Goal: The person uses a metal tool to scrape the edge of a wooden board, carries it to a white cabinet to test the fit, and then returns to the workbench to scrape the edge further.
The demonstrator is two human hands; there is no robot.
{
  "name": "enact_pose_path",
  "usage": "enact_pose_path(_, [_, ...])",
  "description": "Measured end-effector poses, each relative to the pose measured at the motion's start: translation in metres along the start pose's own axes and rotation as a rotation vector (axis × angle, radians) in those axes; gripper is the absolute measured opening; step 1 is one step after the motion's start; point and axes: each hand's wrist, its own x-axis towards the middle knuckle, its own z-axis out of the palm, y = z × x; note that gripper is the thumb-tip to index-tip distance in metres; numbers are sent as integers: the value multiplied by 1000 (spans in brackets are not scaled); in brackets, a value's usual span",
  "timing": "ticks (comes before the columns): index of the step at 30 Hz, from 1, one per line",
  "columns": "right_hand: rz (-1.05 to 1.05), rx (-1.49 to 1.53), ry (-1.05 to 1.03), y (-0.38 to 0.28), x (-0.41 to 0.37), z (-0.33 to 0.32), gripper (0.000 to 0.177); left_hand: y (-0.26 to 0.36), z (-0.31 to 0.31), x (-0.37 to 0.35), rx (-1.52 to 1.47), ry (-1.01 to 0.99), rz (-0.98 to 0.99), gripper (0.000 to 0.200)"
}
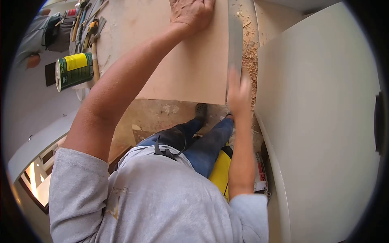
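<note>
A large pale wooden board (162,77) lies on the work surface in front of me. My left hand (191,15) rests palm down on its far part, open, with the fingertips cut off by the top of the view. Along the board's right edge runs a long flat grey strip (235,44). My right hand (239,95) is at the near end of that strip, close to the board's corner. Motion smears its fingers, so I cannot make out whether they hold anything or touch the strip.
Wood shavings (250,60) lie right of the strip. A big pale panel (320,121) stands at the right. On the left are a green can with a yellow label (77,69), a hammer (95,52) and several hand tools. Another person's sleeve (34,38) shows at far left.
</note>
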Motion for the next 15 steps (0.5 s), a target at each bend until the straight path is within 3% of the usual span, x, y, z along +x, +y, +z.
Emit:
enact_pose_path(3, [356, 178, -129, 2, -99, -23, 35, -5, 1, 6, 3, 10, 1, 62])
enact_pose_path(4, [359, 171, -114, 7, -106, -25, 35, -2, 1, 2, -3, 3, -5, 62])
enact_pose_path(6, [245, 358, -6, 22, -93, -27, 35, 2, -1, 5, -13, 15, 9, 62])
enact_pose_path(8, [275, 353, 33, 17, -66, -21, 37, -1, -4, -1, 8, -4, 6, 62])
enact_pose_path(10, [20, 67, 27, 15, -27, -15, 42, 1, -6, 2, 2, -23, 0, 61])
enact_pose_path(12, [-113, 58, 52, 19, 6, 0, 46, 0, -2, 2, -1, -4, 14, 61])
enact_pose_path(15, [-89, 15, 30, -8, 56, 4, 51, -2, -3, -1, -1, -6, 17, 61])
